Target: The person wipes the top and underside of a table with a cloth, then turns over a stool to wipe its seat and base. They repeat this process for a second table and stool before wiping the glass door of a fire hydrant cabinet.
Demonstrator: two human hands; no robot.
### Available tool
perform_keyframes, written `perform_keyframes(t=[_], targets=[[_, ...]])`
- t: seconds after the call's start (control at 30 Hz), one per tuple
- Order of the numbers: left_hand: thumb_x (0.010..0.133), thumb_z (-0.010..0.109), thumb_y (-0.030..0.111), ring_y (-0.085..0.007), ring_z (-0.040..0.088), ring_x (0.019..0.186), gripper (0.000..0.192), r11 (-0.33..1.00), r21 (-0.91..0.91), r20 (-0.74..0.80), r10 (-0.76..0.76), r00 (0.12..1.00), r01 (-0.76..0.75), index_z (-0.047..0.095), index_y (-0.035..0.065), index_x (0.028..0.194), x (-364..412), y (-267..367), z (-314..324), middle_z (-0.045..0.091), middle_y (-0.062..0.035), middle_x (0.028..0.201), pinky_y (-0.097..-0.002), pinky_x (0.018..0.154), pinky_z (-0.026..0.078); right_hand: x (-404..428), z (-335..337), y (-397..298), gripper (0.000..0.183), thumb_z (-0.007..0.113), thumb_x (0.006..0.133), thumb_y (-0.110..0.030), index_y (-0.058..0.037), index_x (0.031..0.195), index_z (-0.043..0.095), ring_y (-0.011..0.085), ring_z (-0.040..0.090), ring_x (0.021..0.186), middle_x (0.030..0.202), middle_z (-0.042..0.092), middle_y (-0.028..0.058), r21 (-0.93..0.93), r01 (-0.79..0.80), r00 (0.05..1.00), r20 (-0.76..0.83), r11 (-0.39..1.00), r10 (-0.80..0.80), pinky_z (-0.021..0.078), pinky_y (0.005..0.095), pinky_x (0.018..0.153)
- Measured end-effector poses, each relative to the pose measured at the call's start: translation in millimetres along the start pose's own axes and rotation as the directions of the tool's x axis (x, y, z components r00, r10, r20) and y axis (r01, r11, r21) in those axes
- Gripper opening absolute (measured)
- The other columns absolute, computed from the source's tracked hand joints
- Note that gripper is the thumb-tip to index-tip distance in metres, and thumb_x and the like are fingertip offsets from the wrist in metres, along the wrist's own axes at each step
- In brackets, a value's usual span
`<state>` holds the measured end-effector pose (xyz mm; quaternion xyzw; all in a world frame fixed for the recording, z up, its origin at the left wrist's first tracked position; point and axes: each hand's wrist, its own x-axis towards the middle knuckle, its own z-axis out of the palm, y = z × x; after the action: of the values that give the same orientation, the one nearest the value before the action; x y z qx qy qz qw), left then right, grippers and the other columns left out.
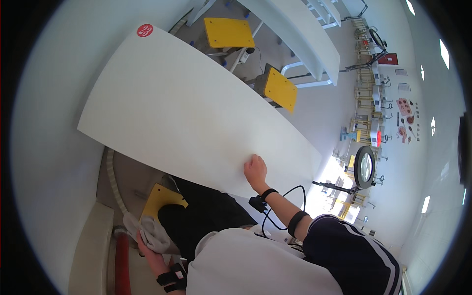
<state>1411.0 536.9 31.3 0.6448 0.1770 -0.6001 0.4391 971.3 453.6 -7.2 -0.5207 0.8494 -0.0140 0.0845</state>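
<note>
The white tabletop (pixel 177 107) stretches before me, with a red round number sticker (pixel 145 30) at its far left corner. My right hand (pixel 255 169) rests on the table near its close edge, fingers curled, with nothing seen in it. A black strap with a small black device (pixel 258 203) and cable is on that wrist. Low at the left, beside my lap and below table height, my left hand (pixel 142 241) is at a bunched light grey cloth (pixel 155 234) and grips it; its fingers are mostly hidden.
A yellow stool seat (pixel 156 201) is by my legs. A ribbed hose (pixel 112 173) and a red pipe (pixel 122 261) run along the left wall. Beyond the table stand yellow chairs (pixel 228 32) and another white table (pixel 298 33). A magnifier lamp (pixel 364 167) rises at the right.
</note>
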Motion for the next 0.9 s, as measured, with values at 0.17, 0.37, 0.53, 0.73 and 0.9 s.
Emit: perform_keyframes(t=[0.17,0.37,0.53,0.73,0.9], targets=[[0.087,0.05,0.04,-0.0238,0.047,0.115,0.055,0.992,0.12,0.026,0.034,0.999,-0.037,0.042,0.0031,0.128,-28.7,0.5,10.6,0.048,-0.011,0.126,-0.035,0.097,0.038,-3.5,2.3,-6.5,0.009,0.052,0.069,-0.012,-0.0049,0.07,0.046,0.034,0.053,0.069,0.073,0.052,0.0134,0.111,-0.043,0.999,-0.015,0.993,0.045,0.0427,0.045,0.06],[0.088,0.049,0.035,-0.0227,0.052,0.108,0.051,0.976,0.189,0.058,-0.121,0.991,0.108,0.044,0.0002,0.125,-26.4,-6.6,31.7,0.052,-0.0116,0.12,-0.0345,0.09,0.044,-3.8,17.2,-3.1,0.012,0.053,0.065,-0.012,-0.0082,0.063,0.042,0.03,0.049,0.063,0.065,0.048,0.0094,0.084,-0.121,0.972,-0.192,0.989,0.136,0.0392,0.0423,0.056],[0.086,0.055,0.024,-0.0227,0.053,0.107,0.049,0.911,0.413,0.033,-0.007,0.999,-0.008,0.042,-0.0022,0.126,-21.3,-5.0,68.1,0.051,-0.0136,0.12,-0.0338,0.089,0.043,-2.7,24.5,-3.9,0.013,0.051,0.064,-0.01,-0.0082,0.061,0.039,0.0288,0.047,0.059,0.062,0.046,0.008,0.136,-0.079,0.953,-0.281,0.987,0.115,0.0369,0.0408,0.052],[0.085,0.056,0.026,-0.0219,0.055,0.103,0.051,0.864,0.488,0.073,0.101,0.992,-0.124,0.043,-0.0042,0.124,-32.3,-11.4,89.0,0.053,-0.0123,0.117,-0.0327,0.087,0.044,-2.2,23.5,-4.9,0.014,0.05,0.064,-0.009,-0.0083,0.059,0.037,0.0274,0.045,0.056,0.06,0.044,0.0071,0.182,-0.047,0.942,-0.319,0.982,0.104,0.0349,0.0392,0.049],[0.085,0.058,0.017,-0.0216,0.053,0.107,0.048,0.888,0.432,0.1,0.129,0.987,-0.16,0.041,-0.0024,0.126,-39.3,-26.4,58.7,0.051,-0.0131,0.121,-0.032,0.089,0.043,-0.2,26.2,-17.3,0.015,0.051,0.065,-0.009,-0.0086,0.06,0.037,0.0271,0.046,0.057,0.06,0.044,0.0067,0.225,-0.005,0.935,-0.345,0.974,0.085,0.0354,0.0397,0.05]])
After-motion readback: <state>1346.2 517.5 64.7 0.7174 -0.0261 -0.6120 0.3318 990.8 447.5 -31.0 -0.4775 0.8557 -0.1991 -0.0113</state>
